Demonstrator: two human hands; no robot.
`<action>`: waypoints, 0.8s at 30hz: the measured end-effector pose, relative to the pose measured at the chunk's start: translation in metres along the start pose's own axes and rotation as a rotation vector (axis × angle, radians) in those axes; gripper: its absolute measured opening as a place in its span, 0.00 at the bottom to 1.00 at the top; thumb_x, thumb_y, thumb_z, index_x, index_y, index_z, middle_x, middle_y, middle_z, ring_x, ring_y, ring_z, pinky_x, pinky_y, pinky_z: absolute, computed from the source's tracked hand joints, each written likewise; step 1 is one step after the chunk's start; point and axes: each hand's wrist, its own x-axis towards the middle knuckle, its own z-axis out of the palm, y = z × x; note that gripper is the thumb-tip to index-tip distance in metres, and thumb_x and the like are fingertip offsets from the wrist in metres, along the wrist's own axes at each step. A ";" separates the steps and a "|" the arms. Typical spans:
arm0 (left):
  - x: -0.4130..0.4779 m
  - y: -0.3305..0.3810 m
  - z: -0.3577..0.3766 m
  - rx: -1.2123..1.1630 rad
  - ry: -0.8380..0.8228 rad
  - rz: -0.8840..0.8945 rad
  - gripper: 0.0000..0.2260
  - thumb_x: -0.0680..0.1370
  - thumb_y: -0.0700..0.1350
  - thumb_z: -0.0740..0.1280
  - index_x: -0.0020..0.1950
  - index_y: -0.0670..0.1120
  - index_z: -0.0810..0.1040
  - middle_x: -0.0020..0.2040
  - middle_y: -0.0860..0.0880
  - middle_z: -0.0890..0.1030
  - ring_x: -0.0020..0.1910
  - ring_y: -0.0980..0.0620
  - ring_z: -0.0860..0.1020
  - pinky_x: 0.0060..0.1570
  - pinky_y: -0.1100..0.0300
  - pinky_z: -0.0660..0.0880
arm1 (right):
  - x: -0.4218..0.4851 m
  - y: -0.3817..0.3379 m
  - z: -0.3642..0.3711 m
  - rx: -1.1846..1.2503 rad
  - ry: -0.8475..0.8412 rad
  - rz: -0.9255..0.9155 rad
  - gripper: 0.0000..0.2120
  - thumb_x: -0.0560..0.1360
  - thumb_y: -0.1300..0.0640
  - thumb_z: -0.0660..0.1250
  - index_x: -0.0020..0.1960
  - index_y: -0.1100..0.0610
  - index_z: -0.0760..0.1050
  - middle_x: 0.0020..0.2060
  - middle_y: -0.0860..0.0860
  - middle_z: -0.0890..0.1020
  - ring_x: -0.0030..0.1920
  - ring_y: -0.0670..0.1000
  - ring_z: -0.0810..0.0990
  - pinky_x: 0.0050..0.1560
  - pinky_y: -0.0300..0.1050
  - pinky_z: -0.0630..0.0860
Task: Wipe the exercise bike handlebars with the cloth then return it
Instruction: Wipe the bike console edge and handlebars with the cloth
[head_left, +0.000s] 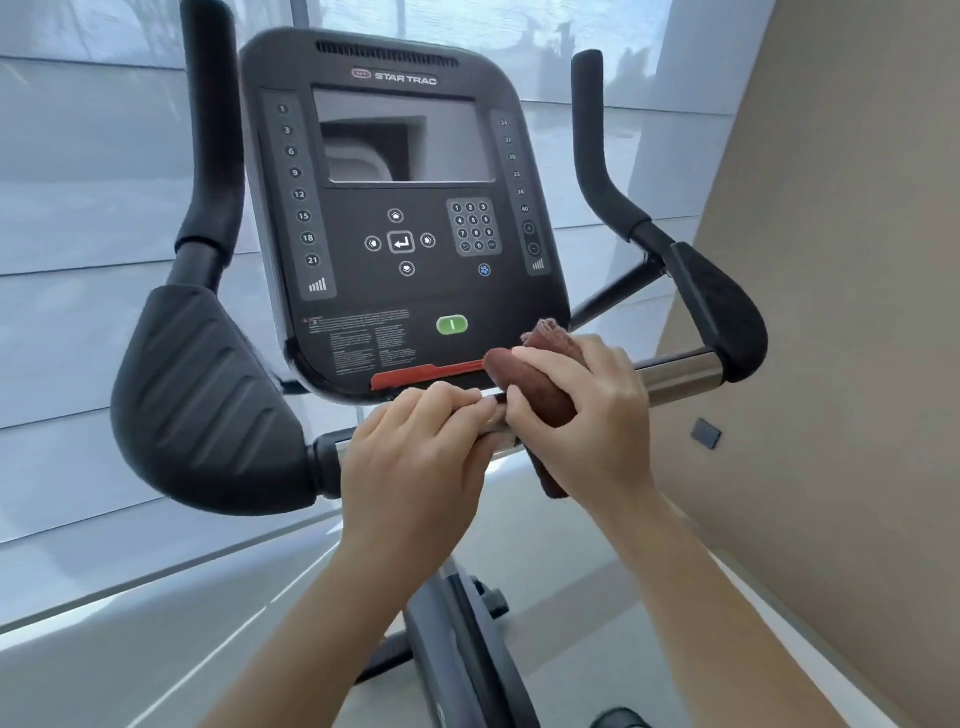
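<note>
While my left hand clamps the chrome handlebar, my right hand wraps the nubby maroon cloth around it.

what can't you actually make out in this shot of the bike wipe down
Head view only:
- The bar section under the left hand and right hand is covered by them and the cloth.
- The left handlebar top is cut off by the upper edge.
- The console warning print is too small to read.
- The seat and pedals lie outside the frame.
</note>
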 end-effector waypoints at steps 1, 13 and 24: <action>0.000 0.000 0.000 0.006 0.006 -0.002 0.08 0.75 0.47 0.65 0.46 0.46 0.83 0.42 0.51 0.83 0.37 0.48 0.78 0.37 0.59 0.70 | -0.004 0.007 0.003 -0.009 0.068 -0.033 0.15 0.69 0.48 0.64 0.51 0.51 0.81 0.46 0.53 0.80 0.45 0.54 0.76 0.48 0.48 0.73; -0.001 -0.001 0.006 0.031 0.019 -0.026 0.06 0.71 0.45 0.69 0.46 0.47 0.82 0.43 0.53 0.82 0.39 0.49 0.77 0.38 0.60 0.67 | -0.043 -0.010 0.072 0.304 0.722 0.232 0.16 0.68 0.57 0.66 0.55 0.57 0.75 0.54 0.57 0.72 0.54 0.61 0.73 0.50 0.63 0.75; 0.002 -0.001 -0.005 -0.046 -0.090 -0.005 0.12 0.73 0.50 0.64 0.49 0.46 0.82 0.44 0.52 0.82 0.41 0.49 0.78 0.38 0.58 0.71 | -0.011 0.104 -0.015 -0.039 0.439 0.184 0.14 0.72 0.56 0.66 0.54 0.61 0.80 0.50 0.63 0.78 0.49 0.63 0.75 0.59 0.32 0.65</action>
